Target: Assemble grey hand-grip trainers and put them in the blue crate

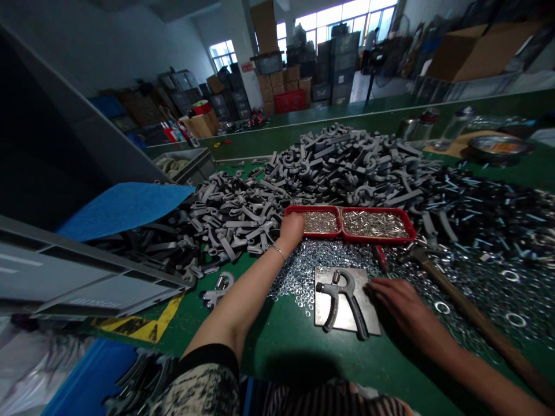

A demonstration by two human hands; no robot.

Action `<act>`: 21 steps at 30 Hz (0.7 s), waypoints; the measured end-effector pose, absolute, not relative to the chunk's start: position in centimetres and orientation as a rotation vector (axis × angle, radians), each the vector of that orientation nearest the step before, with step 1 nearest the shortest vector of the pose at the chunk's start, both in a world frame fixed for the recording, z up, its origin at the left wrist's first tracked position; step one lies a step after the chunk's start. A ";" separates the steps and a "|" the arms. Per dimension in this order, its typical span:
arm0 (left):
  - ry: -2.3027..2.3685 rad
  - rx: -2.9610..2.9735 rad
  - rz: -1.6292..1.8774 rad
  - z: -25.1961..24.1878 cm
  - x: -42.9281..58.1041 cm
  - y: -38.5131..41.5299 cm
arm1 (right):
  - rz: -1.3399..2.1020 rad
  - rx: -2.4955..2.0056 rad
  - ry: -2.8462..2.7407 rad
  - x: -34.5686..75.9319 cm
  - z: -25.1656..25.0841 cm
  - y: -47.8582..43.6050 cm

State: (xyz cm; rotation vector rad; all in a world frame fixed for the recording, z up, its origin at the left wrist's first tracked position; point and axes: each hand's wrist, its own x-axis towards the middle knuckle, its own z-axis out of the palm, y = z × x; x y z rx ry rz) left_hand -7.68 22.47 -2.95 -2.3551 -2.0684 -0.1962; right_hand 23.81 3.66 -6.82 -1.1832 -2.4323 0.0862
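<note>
My left hand (293,227) reaches into the left end of a red tray (318,235) of small metal pins. Its fingers are curled down and closed; what they hold, if anything, is hidden. A grey and black hand grip strengthener (346,292) with a spring and an adjusting knob lies on a square metal plate (323,318), its handles toward me. Beside the plate's right edge rests my right hand (399,299), fingers stretched loosely toward the plate, nothing visible in them. Another hand gripper (219,292) lies partly behind my left forearm.
A second red tray (377,238) holds larger pins. Metal nuts and washers (299,283) spread around the plate. A hammer (468,306) lies at right. Grey handles (347,162) are heaped behind the trays. A grey crate (130,283) stands at left, a blue bin (93,375) below.
</note>
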 end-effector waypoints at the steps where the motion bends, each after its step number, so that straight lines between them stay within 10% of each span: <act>1: -2.062 -2.353 -0.224 -3.0 -7.8 22.3 | -0.043 -1.335 -2.338 25.8 -6.7 3.5; 15: -1.923 -2.566 -1.155 -0.9 -6.2 12.1 | -0.141 -1.775 -2.264 35.0 -3.0 5.6; 21: -2.356 -2.537 -1.792 -2.6 -7.7 5.8 | 0.779 -1.737 -1.965 31.3 -0.4 1.9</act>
